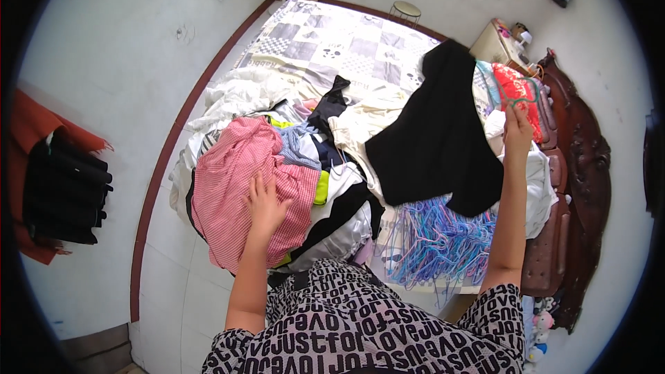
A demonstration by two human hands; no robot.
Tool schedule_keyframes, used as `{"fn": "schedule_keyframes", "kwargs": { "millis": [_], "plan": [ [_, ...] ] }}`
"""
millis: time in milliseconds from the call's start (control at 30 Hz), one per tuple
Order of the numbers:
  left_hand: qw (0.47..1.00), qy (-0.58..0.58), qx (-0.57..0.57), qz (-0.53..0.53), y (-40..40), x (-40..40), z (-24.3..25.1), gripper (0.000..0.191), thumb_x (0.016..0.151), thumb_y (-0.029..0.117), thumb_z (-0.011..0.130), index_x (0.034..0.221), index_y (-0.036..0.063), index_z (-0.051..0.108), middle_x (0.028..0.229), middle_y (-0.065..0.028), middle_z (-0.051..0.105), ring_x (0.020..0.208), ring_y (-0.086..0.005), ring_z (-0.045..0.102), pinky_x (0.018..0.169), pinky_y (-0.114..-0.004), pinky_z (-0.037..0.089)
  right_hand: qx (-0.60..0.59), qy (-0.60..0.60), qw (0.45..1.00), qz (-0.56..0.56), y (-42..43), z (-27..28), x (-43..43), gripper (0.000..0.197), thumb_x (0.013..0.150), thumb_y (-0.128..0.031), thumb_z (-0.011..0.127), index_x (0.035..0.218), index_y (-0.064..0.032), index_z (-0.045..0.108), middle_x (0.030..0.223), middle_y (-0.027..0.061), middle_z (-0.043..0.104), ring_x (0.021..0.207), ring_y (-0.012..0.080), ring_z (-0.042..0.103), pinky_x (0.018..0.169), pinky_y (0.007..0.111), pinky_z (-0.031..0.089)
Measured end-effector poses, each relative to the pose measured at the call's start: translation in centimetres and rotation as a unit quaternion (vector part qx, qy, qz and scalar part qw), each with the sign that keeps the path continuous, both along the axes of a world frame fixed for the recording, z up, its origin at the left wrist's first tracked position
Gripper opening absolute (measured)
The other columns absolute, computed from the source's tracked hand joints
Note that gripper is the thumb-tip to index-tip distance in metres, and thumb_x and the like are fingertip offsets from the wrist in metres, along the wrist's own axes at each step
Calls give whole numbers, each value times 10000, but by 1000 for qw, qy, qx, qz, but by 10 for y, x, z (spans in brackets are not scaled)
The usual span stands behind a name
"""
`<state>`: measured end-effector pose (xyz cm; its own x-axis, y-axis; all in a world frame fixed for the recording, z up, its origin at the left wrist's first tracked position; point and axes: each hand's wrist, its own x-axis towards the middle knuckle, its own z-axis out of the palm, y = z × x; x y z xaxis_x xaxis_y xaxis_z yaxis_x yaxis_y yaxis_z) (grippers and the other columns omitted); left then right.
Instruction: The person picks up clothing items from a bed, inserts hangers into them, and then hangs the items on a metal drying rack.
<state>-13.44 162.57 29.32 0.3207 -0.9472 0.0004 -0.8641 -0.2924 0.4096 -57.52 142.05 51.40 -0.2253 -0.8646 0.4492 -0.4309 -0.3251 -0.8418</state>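
My left hand (pixel 266 205) rests with spread fingers on a red-and-white checked cloth garment (pixel 228 176) at the top of a heap of clothes. To the right, my right hand (pixel 518 127) is raised with a green clothes hanger (pixel 527 93) pinched in its fingers. Between my arms a black garment (pixel 441 140) lies across the bed, over part of a pile of blue, purple and pink hangers (pixel 447 241). Beside the heap is a cream garment (pixel 363 119) with straps. A blue striped cloth (pixel 300 148) and a small black garment (pixel 330 104) lie in the heap.
The bed (pixel 358 36) has a patterned sheet and a carved brown headboard (pixel 584 156) on the right. A red patterned cloth (pixel 519 80) lies near it. Behind stand a round stool (pixel 407 9) and a bedside cabinet (pixel 491 44). Black and orange cloths (pixel 65 192) hang at far left.
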Motion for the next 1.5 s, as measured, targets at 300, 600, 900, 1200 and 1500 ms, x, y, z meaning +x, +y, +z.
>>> {"fn": "schedule_keyframes", "kwargs": {
  "millis": [300, 600, 900, 1200, 1500],
  "plan": [
    [989, -108, 100, -1, 18, -19, -42, 1018, 686, 438, 717, 1465, 177, 117, 1525, -137, -19, 1395, -369, -13, 1046, -652, 20, -97, 204, 966, 126, -81, -139, 105, 151, 885, -185, 566, 981, -76, 608, 659, 179, 586, 549, 309, 592, 501, 383, 432],
    [988, -69, 136, -35, 14, -13, -37, 1097, 637, 452, 750, 1464, 184, 82, 1520, -138, -50, 1388, -370, -24, 1041, -655, 14, 277, 319, 879, 223, -5, -429, 188, 310, 791, -120, 536, 1093, -104, 605, 1009, 159, 601, 1000, 339, 559, 844, 419, 456],
    [984, -47, 164, -47, 20, -3, -42, 1145, 632, 505, 738, 1465, 181, 22, 1514, -145, -104, 1381, -392, -58, 1025, -672, -11, 302, 325, 844, 301, 6, -382, 173, 224, 728, -197, 587, 875, -29, 599, 865, 212, 617, 864, 397, 589, 749, 441, 459],
    [988, -21, 128, -89, 22, 6, -44, 1141, 647, 521, 725, 1467, 206, -3, 1508, -155, -132, 1380, -392, -96, 1029, -657, -36, 98, 128, 983, 89, 75, -152, 145, 254, 798, -213, 668, 982, -39, 653, 765, 151, 636, 669, 212, 591, 644, 328, 463],
    [978, 54, -115, -163, 26, -4, -20, 924, 691, 312, 728, 1425, 94, 210, 1492, -212, 78, 1372, -409, 84, 1064, -608, 96, -155, -22, 976, -149, 295, 83, 133, 222, 789, -47, 696, 990, 25, 634, 766, -37, 593, 695, 44, 501, 627, 182, 392]
  ]
}}
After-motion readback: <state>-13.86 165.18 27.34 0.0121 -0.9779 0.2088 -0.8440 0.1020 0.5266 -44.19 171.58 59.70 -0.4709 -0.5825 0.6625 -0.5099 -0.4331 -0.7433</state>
